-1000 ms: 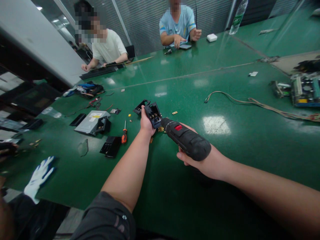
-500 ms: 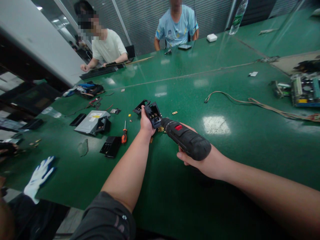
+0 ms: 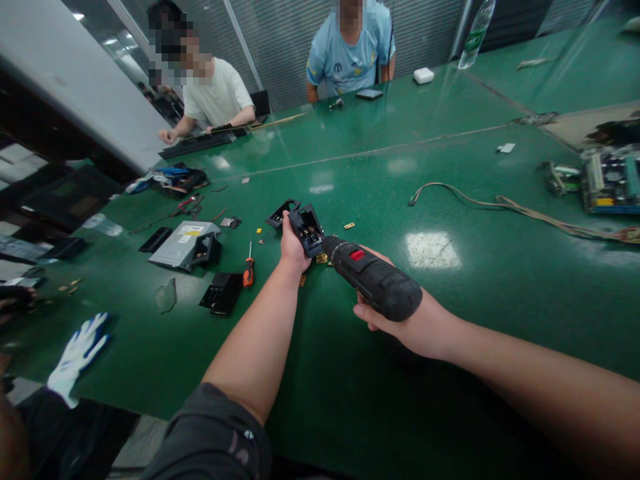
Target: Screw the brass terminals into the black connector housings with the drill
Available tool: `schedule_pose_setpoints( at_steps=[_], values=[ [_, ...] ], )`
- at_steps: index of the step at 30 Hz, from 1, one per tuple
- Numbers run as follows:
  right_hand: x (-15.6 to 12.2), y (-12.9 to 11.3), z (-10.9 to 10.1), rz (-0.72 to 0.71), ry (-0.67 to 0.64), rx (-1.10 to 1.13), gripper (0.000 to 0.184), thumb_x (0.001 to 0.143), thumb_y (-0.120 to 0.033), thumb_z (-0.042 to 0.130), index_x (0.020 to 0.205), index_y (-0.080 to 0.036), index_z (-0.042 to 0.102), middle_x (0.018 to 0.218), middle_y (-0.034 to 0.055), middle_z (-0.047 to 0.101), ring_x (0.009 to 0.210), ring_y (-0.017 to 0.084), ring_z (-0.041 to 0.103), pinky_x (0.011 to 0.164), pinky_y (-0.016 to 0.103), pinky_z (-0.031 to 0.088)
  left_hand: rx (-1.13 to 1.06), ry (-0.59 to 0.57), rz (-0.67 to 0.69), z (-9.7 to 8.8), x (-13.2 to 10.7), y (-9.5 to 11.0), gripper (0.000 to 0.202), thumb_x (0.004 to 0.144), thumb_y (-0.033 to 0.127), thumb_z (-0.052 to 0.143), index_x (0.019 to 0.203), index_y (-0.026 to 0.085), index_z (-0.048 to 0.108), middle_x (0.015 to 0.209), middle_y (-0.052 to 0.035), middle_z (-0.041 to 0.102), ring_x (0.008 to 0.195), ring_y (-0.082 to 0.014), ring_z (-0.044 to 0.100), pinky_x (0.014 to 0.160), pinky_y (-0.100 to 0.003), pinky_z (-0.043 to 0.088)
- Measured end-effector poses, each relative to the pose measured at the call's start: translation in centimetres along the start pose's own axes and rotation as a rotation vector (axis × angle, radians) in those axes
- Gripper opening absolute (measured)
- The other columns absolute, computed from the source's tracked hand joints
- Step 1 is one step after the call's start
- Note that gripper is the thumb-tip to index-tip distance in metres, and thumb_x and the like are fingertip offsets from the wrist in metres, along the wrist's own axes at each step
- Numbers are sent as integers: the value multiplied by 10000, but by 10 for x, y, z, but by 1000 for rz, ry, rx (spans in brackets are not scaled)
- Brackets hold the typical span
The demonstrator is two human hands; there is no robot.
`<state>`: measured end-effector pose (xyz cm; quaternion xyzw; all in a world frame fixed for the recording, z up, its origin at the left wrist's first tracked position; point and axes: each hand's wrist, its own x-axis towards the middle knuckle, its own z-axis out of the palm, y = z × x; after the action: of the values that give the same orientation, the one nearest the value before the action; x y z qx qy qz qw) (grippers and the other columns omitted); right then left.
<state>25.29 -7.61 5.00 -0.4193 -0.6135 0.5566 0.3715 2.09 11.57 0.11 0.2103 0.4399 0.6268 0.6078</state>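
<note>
My left hand (image 3: 293,248) is closed around a small black plastic housing (image 3: 307,230), its open side turned toward the drill, with brass-coloured parts inside. In my right hand (image 3: 410,327) is a black cordless drill (image 3: 377,277) with a red switch on top. The drill's nose points at the lower right of the housing; whether the bit touches it I cannot tell. Another black plastic piece (image 3: 281,215) shows just behind my left hand. Small brass plates (image 3: 349,226) lie on the table close by, some beneath the housing.
An orange-handled screwdriver (image 3: 249,272), a black tray-like part (image 3: 221,293) and a silver drive box (image 3: 181,245) lie to the left. Thin cables (image 3: 465,197) and a circuit board (image 3: 613,180) are at right. Two people sit across the green table (image 3: 480,320); a gloved hand (image 3: 80,353) rests lower left.
My hands, the housing and the drill hold nearly the same position. The person in the blue shirt across the table has shifted slightly.
</note>
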Motion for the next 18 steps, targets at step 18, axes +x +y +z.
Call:
schedule_pose_setpoints(
  at_steps=[18],
  values=[
    [0, 0, 0, 8, 3, 26, 1159, 965, -416, 855, 1919, -187, 236, 1179, 102, 806, 824, 252, 746, 759, 437, 635, -11, -1, -4, 1, 1, 0, 718, 1106, 880, 608, 1141, 206, 854, 877, -94, 833, 753, -263, 811, 741, -370, 684]
  ],
)
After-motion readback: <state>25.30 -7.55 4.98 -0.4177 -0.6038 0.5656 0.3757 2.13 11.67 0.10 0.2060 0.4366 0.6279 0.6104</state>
